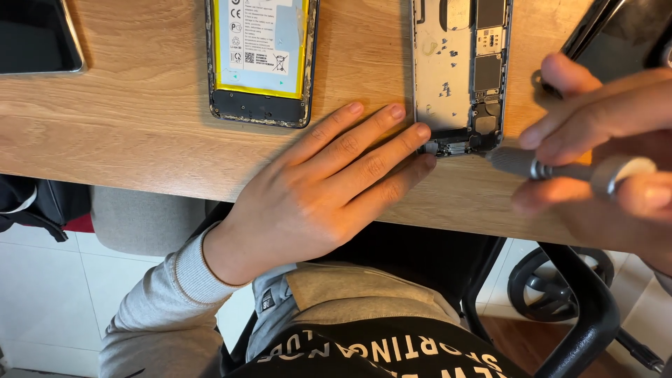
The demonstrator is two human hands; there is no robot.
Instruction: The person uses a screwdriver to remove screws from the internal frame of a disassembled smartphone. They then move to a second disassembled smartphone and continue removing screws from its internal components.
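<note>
At right of frame, a metal screwdriver (560, 168) is clamped in the right hand (602, 161), tip levelled leftward at the opened phone's (458, 77) lower edge, pinned to the tabletop (140, 119) by flat left-hand fingertips (420, 133).

Two opened phones (260, 59) on wooden desk (126, 119)

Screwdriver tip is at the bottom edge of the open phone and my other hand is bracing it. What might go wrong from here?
1. The screwdriver tip sits close to the left hand fingertips; a slip might jab them.
2. The opened phone shows bare circuit parts, so a skidding tip could scratch them.
3. The phone lies near the wooden desk edge; a loosened screw may roll off.
</note>
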